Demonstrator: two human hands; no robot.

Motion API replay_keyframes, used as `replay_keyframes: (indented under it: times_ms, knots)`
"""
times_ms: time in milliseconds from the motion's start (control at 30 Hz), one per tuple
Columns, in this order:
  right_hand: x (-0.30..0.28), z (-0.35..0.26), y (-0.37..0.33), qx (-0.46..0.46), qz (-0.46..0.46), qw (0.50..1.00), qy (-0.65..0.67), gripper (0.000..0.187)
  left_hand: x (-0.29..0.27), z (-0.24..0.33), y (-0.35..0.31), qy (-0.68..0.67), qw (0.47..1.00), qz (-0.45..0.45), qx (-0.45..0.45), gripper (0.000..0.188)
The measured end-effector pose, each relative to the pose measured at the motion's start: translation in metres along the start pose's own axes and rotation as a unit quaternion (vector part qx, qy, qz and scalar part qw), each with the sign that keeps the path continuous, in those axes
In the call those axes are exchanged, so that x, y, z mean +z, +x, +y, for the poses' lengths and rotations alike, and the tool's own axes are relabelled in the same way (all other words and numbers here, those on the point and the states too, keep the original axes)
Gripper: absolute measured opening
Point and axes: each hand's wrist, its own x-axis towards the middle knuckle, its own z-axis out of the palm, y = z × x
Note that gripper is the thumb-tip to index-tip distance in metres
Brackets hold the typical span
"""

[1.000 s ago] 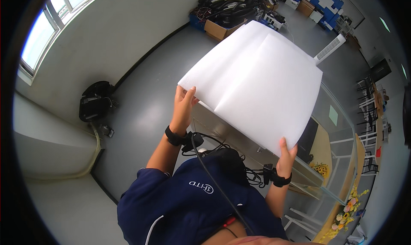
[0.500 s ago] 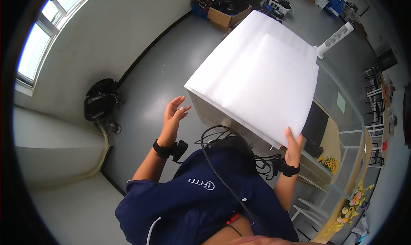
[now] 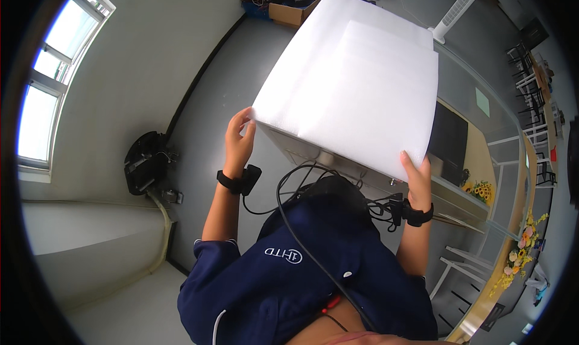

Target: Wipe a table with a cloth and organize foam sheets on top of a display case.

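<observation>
Item: large white foam sheet, thin, creased, rectangular [image 3: 356,86]. Your left hand [image 3: 239,137] pinched its near left corner; your right hand [image 3: 416,173] pinched the near right corner, each grip closed on the edge. Location: held up over the grey metal cabinet [image 3: 338,164], clear of it. Handling, as judged: corners wanted level, tension even, to avoid fresh creases. Long axis ran away from you, far edge toward the white tower fan [image 3: 452,12].
</observation>
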Motion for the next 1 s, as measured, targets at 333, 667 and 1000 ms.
replay_keyframes:
  times_ms: [333, 667, 1000]
  knots:
    - [-0.003, 0.014, 0.006, -0.008, 0.018, 0.998, -0.065, 0.041, 0.007, 0.001, 0.006, -0.022, 0.999, 0.014, -0.019, 0.026]
    - [-0.009, 0.012, 0.001, -0.106, 0.090, 0.925, -0.353, 0.052, 0.010, -0.001, 0.011, 0.021, 1.000, 0.010, -0.020, 0.026]
    - [-0.016, 0.024, 0.006, -0.048, 0.111, 0.973, -0.198, 0.053, 0.014, 0.036, 0.016, 0.066, 0.986, 0.056, 0.145, 0.031]
